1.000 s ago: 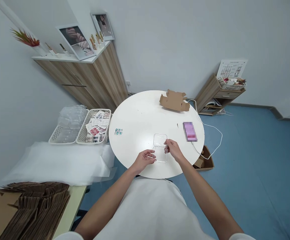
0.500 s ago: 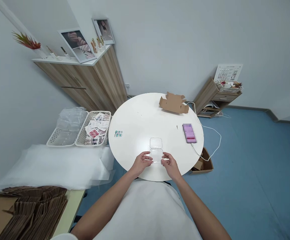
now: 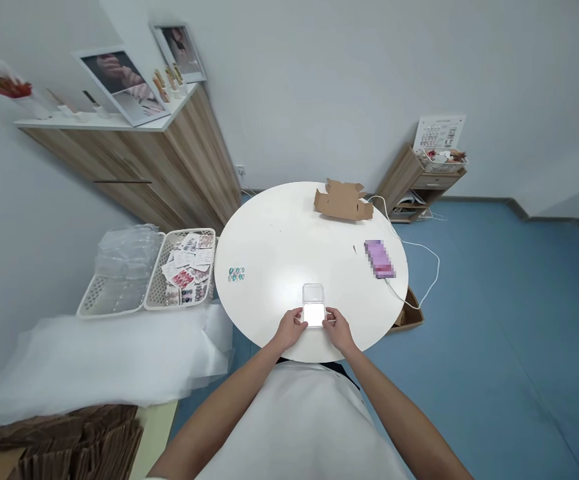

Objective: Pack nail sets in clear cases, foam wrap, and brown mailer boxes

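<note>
A small clear plastic hinged case (image 3: 314, 305) lies open on the round white table (image 3: 289, 240), near its front edge. My left hand (image 3: 290, 329) grips the near half of the case from the left, fingers curled. My right hand (image 3: 338, 328) holds the same half from the right, fingers curled too. The near half glares white under the light. A little sheet of green and blue stick-on nails (image 3: 236, 273) lies on the table to the left.
A folded brown cardboard box (image 3: 343, 199) sits at the table's far side, and a pink phone (image 3: 380, 259) on a white cable at the right. Two white baskets (image 3: 169, 277) stand left. Flat cartons (image 3: 69, 443) are stacked at lower left.
Both hands drew the clear case toward me, to the table's front edge, and closed in on its near half from either side. The camera view shifted slightly.
</note>
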`<state>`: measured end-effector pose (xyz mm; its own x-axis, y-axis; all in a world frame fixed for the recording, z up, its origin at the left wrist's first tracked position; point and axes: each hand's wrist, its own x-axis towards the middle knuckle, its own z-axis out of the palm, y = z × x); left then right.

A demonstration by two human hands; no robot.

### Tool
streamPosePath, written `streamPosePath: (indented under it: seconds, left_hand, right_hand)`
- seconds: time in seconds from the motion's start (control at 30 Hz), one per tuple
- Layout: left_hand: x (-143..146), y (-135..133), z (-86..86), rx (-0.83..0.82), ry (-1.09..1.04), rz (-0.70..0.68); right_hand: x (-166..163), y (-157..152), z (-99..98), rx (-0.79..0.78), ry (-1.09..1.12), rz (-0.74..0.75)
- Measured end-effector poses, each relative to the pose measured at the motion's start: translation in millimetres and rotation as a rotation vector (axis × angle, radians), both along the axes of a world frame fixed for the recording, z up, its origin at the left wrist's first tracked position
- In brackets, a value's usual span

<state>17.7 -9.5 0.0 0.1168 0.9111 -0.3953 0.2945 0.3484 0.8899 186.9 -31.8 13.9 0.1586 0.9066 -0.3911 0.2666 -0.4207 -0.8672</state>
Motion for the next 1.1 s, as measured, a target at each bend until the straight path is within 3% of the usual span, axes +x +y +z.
streamPosePath:
  seconds: [0.23,0.37,0.57,0.93,1.1]
  left_hand:
    - [-4.2,1.7,-8.5,-0.057,0.047,-0.139]
    - [-4.7,-9.0,-6.0,-0.110,0.104,-0.119]
    - [5.0,-23.4,-5.2,-0.150,0.070,-0.054]
    - [25.0,14.6,-3.9,-0.104,0.148,0.076]
    - [30.3,20.1,0.4,-0.096,0.142,0.134]
  right_hand:
    - [-11.2,-5.1,-16.4,0.003,-0.185,-0.071]
    - [-9.8,-17.6,-15.7,-0.070,-0.203,-0.090]
    - [-9.4,-27.9,-11.1,-0.153,-0.060,-0.054]
    - [7.3,27.0,-13.6,-0.127,-0.034,0.087]
    - [15.1,39.3,-17.5,-0.133,-0.045,0.178]
